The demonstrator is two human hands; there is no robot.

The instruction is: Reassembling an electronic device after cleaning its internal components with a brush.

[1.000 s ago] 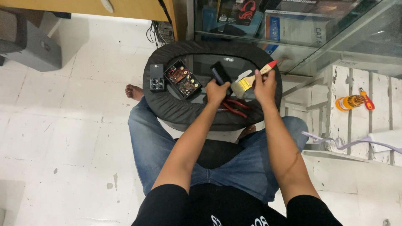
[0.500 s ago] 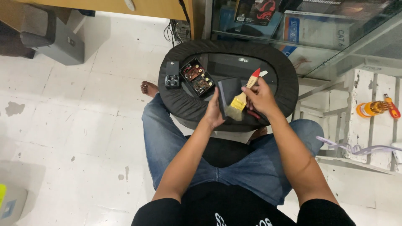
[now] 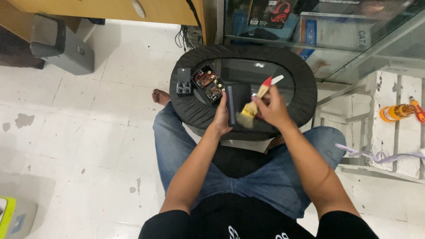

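1. While the left hand [image 3: 220, 118] grips the black panel [image 3: 237, 102] at its left edge, the panel stands on the oval table [image 3: 305, 106].
2. The right hand [image 3: 272, 108] is closed around the paintbrush [image 3: 256, 102]; the bristles touch the panel's lower edge.
3. An open circuit box [image 3: 207, 83] lies just left, leaving free surface to the right.

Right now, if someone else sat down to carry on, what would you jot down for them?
Left hand: steadies a flat black cover on edge on the padded black stool.
Right hand: fingers closed on a small paintbrush, its bristles at the cover's lower edge.
Also on the stool: an opened electronics box showing its circuit board, and a small black part left of it.
Done: box is open, cover off. Left: brushing is under way; how clean the cover is cannot be told. Box not closed.
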